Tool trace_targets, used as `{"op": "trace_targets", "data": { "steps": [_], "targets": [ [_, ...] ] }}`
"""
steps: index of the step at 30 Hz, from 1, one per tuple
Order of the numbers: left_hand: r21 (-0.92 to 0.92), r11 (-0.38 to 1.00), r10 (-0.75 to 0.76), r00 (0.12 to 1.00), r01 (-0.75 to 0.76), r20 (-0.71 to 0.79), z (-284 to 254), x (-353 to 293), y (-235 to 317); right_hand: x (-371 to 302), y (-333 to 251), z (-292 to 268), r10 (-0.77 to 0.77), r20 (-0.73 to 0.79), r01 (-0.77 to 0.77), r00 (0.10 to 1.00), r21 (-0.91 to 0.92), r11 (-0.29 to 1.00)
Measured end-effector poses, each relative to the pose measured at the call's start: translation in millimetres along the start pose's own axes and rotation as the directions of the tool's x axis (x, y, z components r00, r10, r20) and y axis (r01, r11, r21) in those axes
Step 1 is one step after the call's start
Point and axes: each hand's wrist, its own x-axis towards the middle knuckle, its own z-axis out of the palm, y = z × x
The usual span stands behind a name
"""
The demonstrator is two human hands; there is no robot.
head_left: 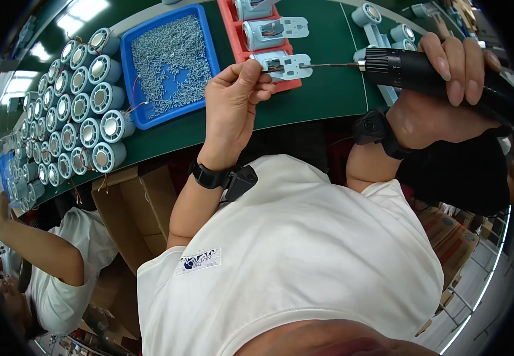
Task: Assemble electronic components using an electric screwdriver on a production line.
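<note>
My right hand (447,101) is wrapped round a black electric screwdriver (396,65), held level. Its long thin bit reaches left to a light-blue flat plate (296,66) on a light-blue housing. That housing sits in a red holder (230,26), at the end nearest me. At the plate's left, my left hand (236,89) is closed, thumb and forefinger pinched together over the housing's open part. What lies between those fingertips is too small to make out. Another light-blue housing (263,35) with a similar plate rests in the holder just beyond.
A blue tray (211,50) of small screws lies left of the holder. Farther left stand rows of light-blue round motor housings (104,95), some with loose wires. More light-blue parts (375,35) lie at the right. A co-worker's arm (43,249) is at the left, near an open cardboard box (132,204).
</note>
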Motion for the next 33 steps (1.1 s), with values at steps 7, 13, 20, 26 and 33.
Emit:
{"op": "trace_targets", "data": {
  "steps": [7,13,20,26,33],
  "targets": [
    [-0.048,0.999,-0.017,1.0,0.016,-0.02,5.1,-5.1,5.1,8.5,36.2,37.1,-0.21,-0.166,0.238,0.964,0.177,0.955],
    [-0.097,0.995,-0.009,1.0,0.007,-0.018,-0.4,-5.2,2.2,5.3,30.2,23.8,-0.136,-0.021,0.137,0.99,0.239,0.961],
    [-0.074,0.995,-0.054,0.993,0.062,0.107,-8.0,-6.5,6.8,12.7,40.7,35.9,-0.185,-0.113,0.205,0.976,0.206,0.957],
    [0.296,0.954,0.062,0.996,-0.04,-0.062,-20.2,-15.0,23.4,13.2,24.5,36.7,-0.125,0.04,0.125,0.991,-0.001,0.992],
    [0.917,0.341,0.307,0.947,-0.206,0.098,-12.1,-16.4,20.1,16.1,34.7,46.8,-0.085,0.136,0.099,0.987,-0.094,0.991]
  ]
}}
